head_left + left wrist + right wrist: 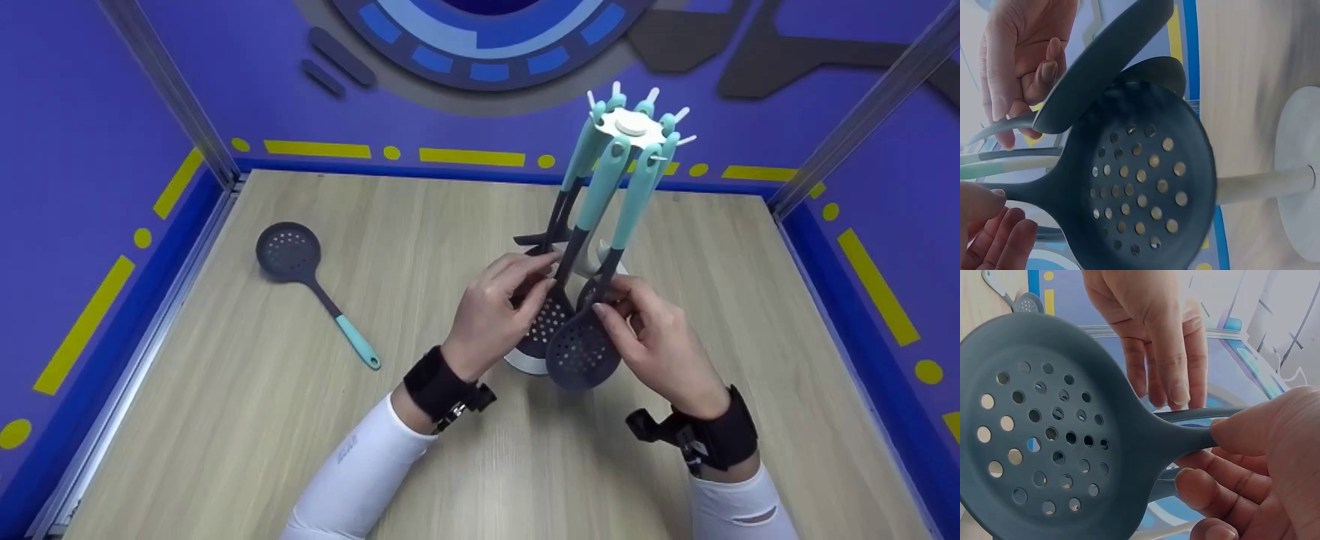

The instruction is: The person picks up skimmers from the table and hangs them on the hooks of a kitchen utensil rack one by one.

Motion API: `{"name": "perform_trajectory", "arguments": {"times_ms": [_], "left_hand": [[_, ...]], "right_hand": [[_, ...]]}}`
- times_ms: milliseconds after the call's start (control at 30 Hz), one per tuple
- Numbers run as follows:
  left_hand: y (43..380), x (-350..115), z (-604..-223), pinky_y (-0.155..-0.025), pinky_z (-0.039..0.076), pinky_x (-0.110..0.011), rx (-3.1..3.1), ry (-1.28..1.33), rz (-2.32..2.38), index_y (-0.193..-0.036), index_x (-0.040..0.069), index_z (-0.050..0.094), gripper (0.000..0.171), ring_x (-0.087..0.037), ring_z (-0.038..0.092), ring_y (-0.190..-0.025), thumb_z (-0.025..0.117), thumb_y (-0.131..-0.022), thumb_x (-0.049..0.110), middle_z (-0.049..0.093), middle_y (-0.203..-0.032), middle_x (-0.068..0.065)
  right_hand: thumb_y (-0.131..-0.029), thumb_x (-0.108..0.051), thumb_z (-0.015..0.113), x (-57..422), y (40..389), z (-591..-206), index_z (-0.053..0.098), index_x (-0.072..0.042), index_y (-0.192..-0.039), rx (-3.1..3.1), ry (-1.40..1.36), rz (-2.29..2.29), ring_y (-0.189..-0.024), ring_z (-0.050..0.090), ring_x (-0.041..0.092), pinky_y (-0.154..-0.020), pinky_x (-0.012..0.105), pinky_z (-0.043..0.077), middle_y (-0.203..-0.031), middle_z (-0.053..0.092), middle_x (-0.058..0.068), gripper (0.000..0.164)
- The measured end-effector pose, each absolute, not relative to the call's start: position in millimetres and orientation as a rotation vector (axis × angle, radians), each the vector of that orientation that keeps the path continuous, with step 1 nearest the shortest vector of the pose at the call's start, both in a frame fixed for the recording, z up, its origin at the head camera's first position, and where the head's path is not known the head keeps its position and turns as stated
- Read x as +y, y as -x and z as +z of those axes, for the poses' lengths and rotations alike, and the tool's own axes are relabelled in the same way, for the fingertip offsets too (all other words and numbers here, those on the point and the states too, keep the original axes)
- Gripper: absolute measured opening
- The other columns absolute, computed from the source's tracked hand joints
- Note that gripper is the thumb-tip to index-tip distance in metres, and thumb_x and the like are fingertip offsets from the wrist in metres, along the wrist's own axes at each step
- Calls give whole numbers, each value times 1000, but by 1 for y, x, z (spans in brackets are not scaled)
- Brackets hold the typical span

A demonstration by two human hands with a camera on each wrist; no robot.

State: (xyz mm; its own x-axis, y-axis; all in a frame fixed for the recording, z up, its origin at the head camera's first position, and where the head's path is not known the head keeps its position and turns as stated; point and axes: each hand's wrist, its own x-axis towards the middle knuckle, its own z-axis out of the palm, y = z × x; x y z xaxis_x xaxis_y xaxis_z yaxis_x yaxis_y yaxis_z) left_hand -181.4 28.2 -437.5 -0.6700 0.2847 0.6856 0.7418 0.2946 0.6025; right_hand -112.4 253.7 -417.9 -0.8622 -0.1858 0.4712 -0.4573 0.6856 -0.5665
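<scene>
A utensil stand with a white top (631, 126) bears several utensils with mint-green handles. My right hand (660, 341) pinches the neck of the front skimmer (585, 356), a dark perforated one whose bowl faces me. In the right wrist view, thumb and fingertips close round that neck. My left hand (491, 307) holds a second perforated skimmer (1140, 191) at its neck, just left of the first. Its thumb lies on the neck in the left wrist view, with the other fingers curled beneath. Both handles hang at the stand's top hooks.
A third perforated skimmer (289, 255) lies on the wooden table (420, 225) at the left, its handle pointing toward me. The stand's round white base (527, 366) sits under the hanging utensils. Blue printed panels (465, 135) wall the table at the back and sides.
</scene>
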Motion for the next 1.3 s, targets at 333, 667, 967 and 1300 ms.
{"name": "perform_trajectory", "arguments": {"times_ms": [333,667,967,1300], "left_hand": [[187,-2,-450,-82,56,-15,-2173,824,-1304,-130,16,69,30,-2,68,-95,66,-100,15,71,-112,2],[200,-57,-475,-86,58,-23,-2381,699,-1116,-129,18,69,31,-11,72,-98,69,-98,14,71,-116,2],[222,-147,-499,-86,60,-40,-2741,538,-920,-128,13,70,31,-26,72,-104,68,-97,12,71,-121,-8],[224,-208,-518,-93,55,-49,-3043,360,-872,-127,3,68,29,-33,67,-110,60,-100,3,69,-121,-17]], "right_hand": [[-103,-18,63,254,112,-417,61,-10,-128,-2524,-488,951,-80,58,6,-59,17,45,-102,67,-3,26],[-101,-17,65,257,110,-413,60,-11,-134,-2477,-471,1035,-81,58,6,-61,15,45,-108,69,-3,33],[-99,-7,66,256,109,-410,58,-10,-138,-2420,-454,1104,-80,59,7,-62,15,42,-112,71,-2,40],[-99,-5,66,256,111,-411,57,-10,-139,-2420,-435,1123,-83,62,6,-62,16,42,-111,71,0,41]]}}
